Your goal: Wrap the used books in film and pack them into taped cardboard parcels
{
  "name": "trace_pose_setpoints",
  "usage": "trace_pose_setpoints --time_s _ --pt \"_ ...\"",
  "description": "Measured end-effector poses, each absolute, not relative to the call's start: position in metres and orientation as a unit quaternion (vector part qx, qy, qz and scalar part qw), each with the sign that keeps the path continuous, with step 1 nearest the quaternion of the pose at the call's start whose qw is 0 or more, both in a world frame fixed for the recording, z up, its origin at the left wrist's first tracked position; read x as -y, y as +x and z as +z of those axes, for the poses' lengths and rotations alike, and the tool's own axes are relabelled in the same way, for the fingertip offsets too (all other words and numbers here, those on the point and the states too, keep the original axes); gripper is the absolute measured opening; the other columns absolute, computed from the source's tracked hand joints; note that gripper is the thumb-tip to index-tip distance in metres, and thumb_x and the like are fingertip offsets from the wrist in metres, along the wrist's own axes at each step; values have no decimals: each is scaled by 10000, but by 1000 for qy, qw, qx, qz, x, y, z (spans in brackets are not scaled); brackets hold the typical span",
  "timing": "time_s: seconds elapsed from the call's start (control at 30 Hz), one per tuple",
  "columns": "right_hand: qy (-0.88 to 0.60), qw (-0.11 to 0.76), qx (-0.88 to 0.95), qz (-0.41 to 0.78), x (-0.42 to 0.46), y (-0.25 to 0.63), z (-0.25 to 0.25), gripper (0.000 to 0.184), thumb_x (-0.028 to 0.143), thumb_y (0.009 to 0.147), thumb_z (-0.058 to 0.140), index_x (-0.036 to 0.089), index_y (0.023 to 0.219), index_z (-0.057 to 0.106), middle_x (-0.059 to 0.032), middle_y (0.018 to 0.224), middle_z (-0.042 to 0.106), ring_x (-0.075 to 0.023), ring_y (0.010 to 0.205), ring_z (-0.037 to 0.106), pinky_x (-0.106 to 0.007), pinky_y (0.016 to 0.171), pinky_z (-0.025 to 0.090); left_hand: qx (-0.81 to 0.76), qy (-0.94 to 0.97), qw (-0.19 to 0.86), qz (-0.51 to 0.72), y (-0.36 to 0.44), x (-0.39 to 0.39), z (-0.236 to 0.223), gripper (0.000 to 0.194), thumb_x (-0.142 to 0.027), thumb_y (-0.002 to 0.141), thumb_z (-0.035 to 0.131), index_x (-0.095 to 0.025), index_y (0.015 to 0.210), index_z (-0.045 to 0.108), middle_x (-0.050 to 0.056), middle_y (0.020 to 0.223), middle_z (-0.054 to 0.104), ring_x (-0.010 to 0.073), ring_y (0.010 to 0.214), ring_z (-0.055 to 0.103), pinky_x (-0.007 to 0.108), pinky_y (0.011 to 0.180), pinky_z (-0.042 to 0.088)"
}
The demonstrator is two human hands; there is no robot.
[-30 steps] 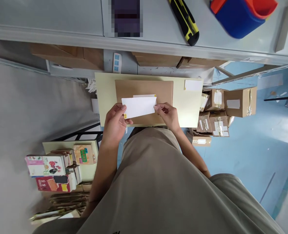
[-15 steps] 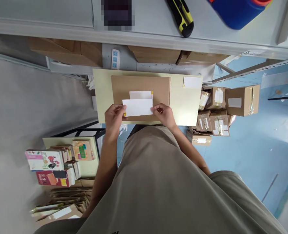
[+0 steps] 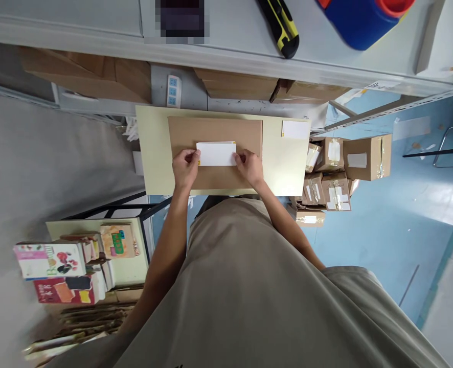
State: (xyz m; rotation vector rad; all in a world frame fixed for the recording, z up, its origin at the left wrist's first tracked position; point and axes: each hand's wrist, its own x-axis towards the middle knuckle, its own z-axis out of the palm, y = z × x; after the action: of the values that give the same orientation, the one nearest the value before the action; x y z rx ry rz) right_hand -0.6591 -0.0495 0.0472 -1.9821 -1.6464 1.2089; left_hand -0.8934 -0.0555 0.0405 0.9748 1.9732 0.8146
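A white label (image 3: 216, 155) with a small yellow mark at its lower left corner is stretched between my two hands. My left hand (image 3: 185, 167) pinches its left end, and my right hand (image 3: 248, 166) pinches its right end. Beneath it lies a flat brown cardboard box (image 3: 219, 179) on the pale yellow board (image 3: 155, 153). A second white label on the box is mostly covered; only a thin strip shows along the top edge. Whether the held label touches the box, I cannot tell. Another white label (image 3: 295, 129) lies at the board's upper right.
A grey shelf (image 3: 230, 46) above holds a black and yellow utility knife (image 3: 280, 28) and a blue and red container (image 3: 360, 23). Taped cartons (image 3: 366, 157) are stacked on the right. Books (image 3: 52, 259) stand on a lower left table. A power strip (image 3: 173, 92) lies behind the board.
Both hands have carried the held label away from my body and levelled it. It now covers most of the other label on the box, which showed more half a second ago.
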Motion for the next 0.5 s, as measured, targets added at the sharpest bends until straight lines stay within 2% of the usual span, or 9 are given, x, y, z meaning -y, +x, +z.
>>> trace_pose_setpoints --time_s 0.5 --pt "-722 60 578 375 45 -669 47 336 448 1206 535 227 1099 764 -93 1006 855 -289 940 806 -368 838 563 -778 434 353 286 -891 57 24 224 -396 1036 672 -194 999 761 70 912 813 216 853 737 316 840 577"
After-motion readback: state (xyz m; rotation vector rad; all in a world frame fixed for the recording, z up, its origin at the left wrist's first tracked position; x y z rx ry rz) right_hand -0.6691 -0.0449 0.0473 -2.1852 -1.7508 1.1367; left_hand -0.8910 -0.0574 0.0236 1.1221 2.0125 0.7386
